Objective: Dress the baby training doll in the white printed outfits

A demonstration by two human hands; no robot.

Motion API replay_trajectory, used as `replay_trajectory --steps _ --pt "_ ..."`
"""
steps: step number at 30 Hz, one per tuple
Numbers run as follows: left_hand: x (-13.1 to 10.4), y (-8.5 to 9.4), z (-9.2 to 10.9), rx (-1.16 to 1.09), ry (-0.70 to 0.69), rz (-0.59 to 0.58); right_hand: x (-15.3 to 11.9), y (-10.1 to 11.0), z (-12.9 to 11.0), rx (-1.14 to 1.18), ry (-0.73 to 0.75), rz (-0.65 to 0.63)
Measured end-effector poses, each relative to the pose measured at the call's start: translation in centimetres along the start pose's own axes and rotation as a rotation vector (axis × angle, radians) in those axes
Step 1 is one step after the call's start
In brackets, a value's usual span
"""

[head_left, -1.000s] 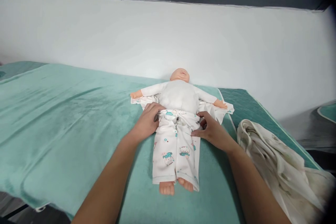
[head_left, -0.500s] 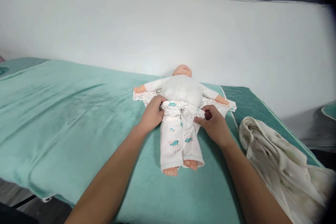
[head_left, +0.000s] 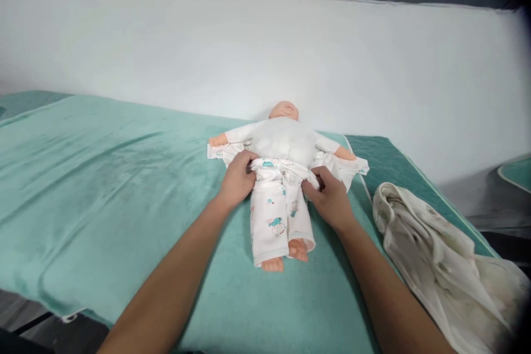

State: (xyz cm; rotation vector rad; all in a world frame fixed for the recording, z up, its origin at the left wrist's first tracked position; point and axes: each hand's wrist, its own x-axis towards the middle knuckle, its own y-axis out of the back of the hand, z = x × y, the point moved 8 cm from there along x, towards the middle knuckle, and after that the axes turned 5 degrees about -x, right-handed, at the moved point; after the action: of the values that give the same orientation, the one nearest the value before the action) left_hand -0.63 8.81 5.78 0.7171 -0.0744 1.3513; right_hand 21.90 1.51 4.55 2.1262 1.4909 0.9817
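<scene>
A baby doll (head_left: 284, 141) with a white cloth body lies on its back, its head toward the wall and its arms spread. White printed baby pants (head_left: 269, 204) cover its legs, and the toes show below the hems. My left hand (head_left: 238, 180) pinches the waistband at the left hip. At the other hip my right hand (head_left: 327, 193) grips the waistband, with the fingertips partly hidden by cloth. Under the doll's arms and back lies a spread white printed baby shirt (head_left: 338, 168).
A teal sheet (head_left: 103, 204) covers the bed, which stands against a white wall (head_left: 166, 50). To the right, a crumpled cream blanket (head_left: 435, 249) lies over a darker green quilted pad (head_left: 371, 149). Floor shows past the bed's front left edge.
My right hand has moved slightly inward with the waistband, and the pants leg on that side has shifted in with it. My left hand keeps its grip. The whole view has shifted slightly.
</scene>
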Motion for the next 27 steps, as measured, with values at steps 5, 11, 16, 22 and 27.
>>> replay_trajectory --steps 5,11,16,22,27 --pt "0.0 0.0 -0.3 0.027 0.029 -0.019 0.1 -0.8 0.2 0.14 -0.006 -0.255" --pt "-0.1 0.1 -0.2 0.038 0.038 -0.016 -0.5 -0.9 -0.5 0.116 0.008 -0.387" --pt "-0.2 0.1 -0.3 0.061 0.031 -0.01 -0.8 -1.4 -1.3 0.16 0.019 -0.419" --pt "0.0 0.4 -0.5 0.055 0.046 -0.003 -0.5 -1.6 -0.8 0.166 0.033 -0.313" --pt "0.0 0.5 -0.7 0.029 0.09 -0.004 -0.1 1.0 -2.3 0.191 0.113 -0.084"
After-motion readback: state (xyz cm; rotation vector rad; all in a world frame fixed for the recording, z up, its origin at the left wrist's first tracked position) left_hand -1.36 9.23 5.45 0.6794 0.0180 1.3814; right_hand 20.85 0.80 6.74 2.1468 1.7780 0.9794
